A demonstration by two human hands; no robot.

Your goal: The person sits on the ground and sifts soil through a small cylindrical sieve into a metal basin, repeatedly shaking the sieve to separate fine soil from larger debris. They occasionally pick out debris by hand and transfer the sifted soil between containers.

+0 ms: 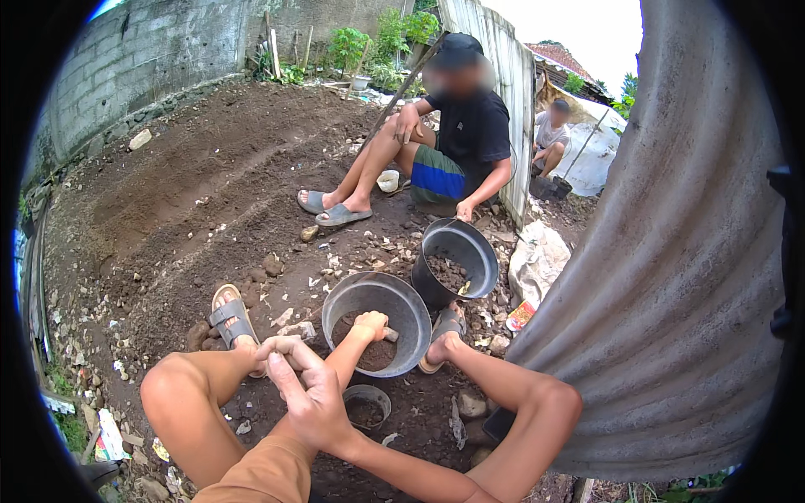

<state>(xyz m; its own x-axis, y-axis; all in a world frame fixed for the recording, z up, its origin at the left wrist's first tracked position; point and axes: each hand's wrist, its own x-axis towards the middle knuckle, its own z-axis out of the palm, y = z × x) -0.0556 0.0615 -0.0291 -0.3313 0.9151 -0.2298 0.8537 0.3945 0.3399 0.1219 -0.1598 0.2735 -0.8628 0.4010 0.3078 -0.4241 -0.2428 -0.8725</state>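
Observation:
My left hand (372, 324) reaches down into a large black plastic plant pot (339, 295) that stands between my feet. It grips a short, blunt grey-brown piece (391, 334), whose far end may be hidden by the hand or the soil. Dark soil (377, 355) covers the pot's bottom. Crossing over my left forearm, my right hand (305, 386) is loosely curled, with nothing seen in its fingers. Just below the large pot sits a smaller pot (366, 407) with soil inside.
Opposite me a seated person (468, 126) holds the rim of a tilted black pot (434, 270) with soil in it. A corrugated metal sheet (654, 283) rises close on my right. Stones and litter dot the ground (188, 251). Farther back another person (553, 135) squats.

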